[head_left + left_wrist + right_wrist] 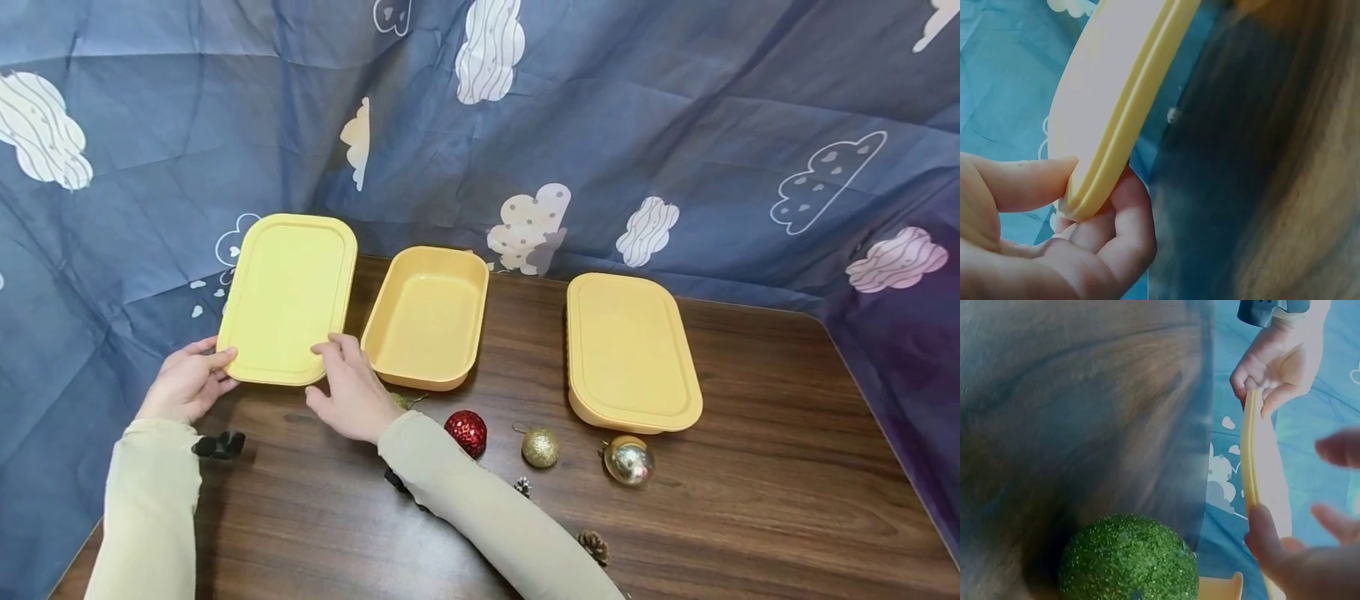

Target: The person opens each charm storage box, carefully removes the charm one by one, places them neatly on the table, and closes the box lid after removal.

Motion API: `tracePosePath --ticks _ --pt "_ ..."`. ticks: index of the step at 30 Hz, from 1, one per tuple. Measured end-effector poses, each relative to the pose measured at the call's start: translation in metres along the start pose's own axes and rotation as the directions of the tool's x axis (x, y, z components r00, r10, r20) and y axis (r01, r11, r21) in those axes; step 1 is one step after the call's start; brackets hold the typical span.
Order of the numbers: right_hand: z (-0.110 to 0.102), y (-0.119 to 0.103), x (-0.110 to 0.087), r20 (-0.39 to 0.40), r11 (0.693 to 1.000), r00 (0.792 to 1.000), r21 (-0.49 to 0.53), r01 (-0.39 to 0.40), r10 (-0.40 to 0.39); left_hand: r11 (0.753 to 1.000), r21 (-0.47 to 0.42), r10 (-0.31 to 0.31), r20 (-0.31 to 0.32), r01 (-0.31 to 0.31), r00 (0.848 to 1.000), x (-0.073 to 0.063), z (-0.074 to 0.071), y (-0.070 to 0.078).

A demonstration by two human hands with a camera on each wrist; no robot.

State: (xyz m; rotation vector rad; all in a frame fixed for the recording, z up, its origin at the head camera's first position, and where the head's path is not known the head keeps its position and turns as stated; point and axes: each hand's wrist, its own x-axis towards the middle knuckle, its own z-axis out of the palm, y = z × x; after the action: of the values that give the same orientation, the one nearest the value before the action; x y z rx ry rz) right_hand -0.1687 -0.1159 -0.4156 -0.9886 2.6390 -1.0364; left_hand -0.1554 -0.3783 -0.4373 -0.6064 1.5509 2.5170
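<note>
My left hand (187, 385) pinches a pale yellow lid (292, 296) by its lower left corner, thumb on the top face and curled fingers beneath. The lid is lifted and tilted, its upper end overlapping the curtain. Over its lower right corner is my right hand (354, 392), fingertips at the edge and thumb spread apart below. In the right wrist view, two fingers of this hand stand out from the lid's face. Just to the right sits an uncovered yellow container (427, 312) with nothing visible inside.
A second yellow container (633, 350) with its lid on stands farther right. In front lie a red ball ornament (467, 433), a gold glitter ball (540, 447), a shiny gold ball (628, 460) and pine cones (593, 547). A green glitter ball (1129, 559) is near my right wrist.
</note>
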Motion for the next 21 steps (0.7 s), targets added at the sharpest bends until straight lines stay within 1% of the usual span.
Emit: tracePosePath --ticks 2,4,7,9,10,13,15,17,21 --pt "0.000 0.002 -0.001 -0.074 0.998 0.997 0.058 -0.024 0.029 0.999 -0.041 0.019 0.032 -0.018 0.999 0.000 0.003 -0.002" --pt "-0.001 0.003 -0.003 -0.121 0.988 0.990 0.141 -0.054 0.072 0.996 -0.079 0.035 0.063 -0.030 0.997 -0.001 0.006 -0.004" --pt "-0.003 0.006 -0.007 -0.156 0.959 0.978 0.269 -0.091 0.136 0.991 -0.124 0.052 0.104 -0.039 0.993 -0.001 0.013 -0.005" --pt "-0.005 0.007 -0.009 -0.171 0.937 0.972 0.335 -0.096 0.161 0.988 -0.147 0.062 0.122 -0.044 0.991 -0.002 0.019 -0.006" --pt "-0.007 0.007 -0.010 -0.181 0.931 0.969 0.353 -0.095 0.167 0.987 -0.154 0.068 0.130 -0.047 0.989 -0.002 0.022 -0.006" --pt "-0.013 0.009 -0.013 -0.208 0.927 0.963 0.365 -0.088 0.173 0.983 -0.171 0.092 0.144 -0.067 0.985 -0.002 0.032 -0.006" --pt "-0.016 0.012 -0.015 -0.227 0.930 0.959 0.359 -0.081 0.171 0.982 -0.168 0.115 0.146 -0.090 0.983 -0.003 0.040 -0.007" --pt "-0.019 0.015 -0.017 -0.250 0.934 0.955 0.351 -0.067 0.162 0.981 -0.156 0.140 0.141 -0.118 0.980 -0.003 0.047 -0.008" --pt "-0.025 0.020 -0.022 -0.287 0.936 0.945 0.349 -0.051 0.159 0.980 -0.092 0.189 0.120 -0.179 0.975 -0.005 0.061 -0.010"
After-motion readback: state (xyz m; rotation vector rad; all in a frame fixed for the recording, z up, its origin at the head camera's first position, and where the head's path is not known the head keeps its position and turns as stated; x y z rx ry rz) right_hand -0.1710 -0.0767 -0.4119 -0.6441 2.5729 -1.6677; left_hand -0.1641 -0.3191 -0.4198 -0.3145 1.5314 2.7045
